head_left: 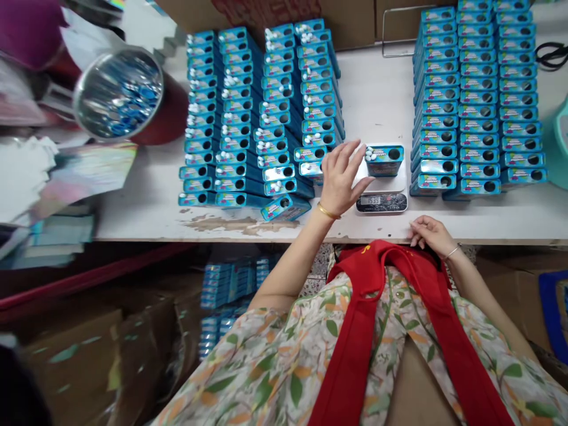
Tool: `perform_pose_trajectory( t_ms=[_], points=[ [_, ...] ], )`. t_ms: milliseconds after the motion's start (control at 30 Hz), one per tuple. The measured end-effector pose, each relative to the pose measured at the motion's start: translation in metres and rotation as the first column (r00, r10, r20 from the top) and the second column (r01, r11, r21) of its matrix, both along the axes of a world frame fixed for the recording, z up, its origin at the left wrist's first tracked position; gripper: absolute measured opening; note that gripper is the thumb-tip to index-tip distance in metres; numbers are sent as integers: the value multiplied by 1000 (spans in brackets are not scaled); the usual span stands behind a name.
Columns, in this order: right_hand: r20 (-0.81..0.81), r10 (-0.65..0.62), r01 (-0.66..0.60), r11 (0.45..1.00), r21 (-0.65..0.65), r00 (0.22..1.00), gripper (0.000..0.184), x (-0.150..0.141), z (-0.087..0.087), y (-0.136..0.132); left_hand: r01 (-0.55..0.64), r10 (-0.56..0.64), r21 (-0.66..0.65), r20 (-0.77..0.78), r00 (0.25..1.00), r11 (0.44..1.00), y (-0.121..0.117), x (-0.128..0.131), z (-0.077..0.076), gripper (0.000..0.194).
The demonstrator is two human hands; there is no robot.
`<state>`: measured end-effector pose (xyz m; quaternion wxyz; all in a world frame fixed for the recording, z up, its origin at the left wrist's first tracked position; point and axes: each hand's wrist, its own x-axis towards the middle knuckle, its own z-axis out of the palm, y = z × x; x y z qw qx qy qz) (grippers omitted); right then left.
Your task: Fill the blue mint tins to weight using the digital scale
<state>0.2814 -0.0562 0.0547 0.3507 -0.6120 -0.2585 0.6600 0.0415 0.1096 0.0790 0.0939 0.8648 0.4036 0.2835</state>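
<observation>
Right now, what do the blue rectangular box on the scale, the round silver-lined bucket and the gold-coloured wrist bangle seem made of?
Blue rectangular box: probably thin printed tin; the top looks glossy, though coated plastic is possible.
Round silver-lined bucket: likely polished steel; the inside shines like a mirror.
Gold-coloured bangle: smooth metal, by its yellow sheen; solid or plated, I cannot tell.

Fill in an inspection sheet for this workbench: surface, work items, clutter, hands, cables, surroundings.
Surface: white table, worn patches along its front edge.
Work items: blue tin on a scale, white pellets on its top; tin rows on both sides.
Clutter: bucket of blue-and-silver pieces and papers at left.
Hands: left hand spread beside the scale's tin, contact unclear; right hand loosely curled near the table edge, grip unclear.
Cables: nothing seen.
Surroundings: cardboard behind the table; more tins below.
</observation>
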Motion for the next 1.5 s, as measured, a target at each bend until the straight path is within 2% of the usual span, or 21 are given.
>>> perform_pose_trajectory(
  t_ms=[133,267,567,767,900,1033,1167,1267,1400,1500],
  points=[
    [-19,-8,8,1000,-1,1000,61,1,-10,-3,37,-40,-35,-84,996,999,3,7,5,80],
    [-53,-22,22,1000,-2,998,59,2,-13,-3,39,-44,-61,-80,996,997,0,14,8,78],
    [-78,-45,43,999,-27,996,60,2,-13,-3,97,-105,-88,-91,990,991,2,51,20,72],
    [-73,-46,42,998,-55,996,60,3,-12,0,32,-35,-85,-33,999,996,-3,45,22,73],
    [-42,-33,30,998,-60,999,62,4,-10,2,33,-34,-110,-11,999,993,-8,41,20,75],
    [21,-2,2,1000,-26,1000,61,1,-4,0,-50,63,-98,128,990,994,-13,20,17,68],
    [89,60,-65,996,58,994,56,-8,21,5,-86,122,-176,211,970,981,-41,-17,-5,51],
    [206,36,-88,964,252,978,47,-16,53,24,-124,180,-262,198,964,957,-74,-39,-34,41],
    [456,-155,-154,807,570,876,37,-23,100,67,-233,290,-304,157,944,924,-106,-51,-75,39],
    [502,-297,-179,693,699,812,30,-29,126,95,-265,309,-254,151,939,930,-113,-51,-92,40]
  ],
)
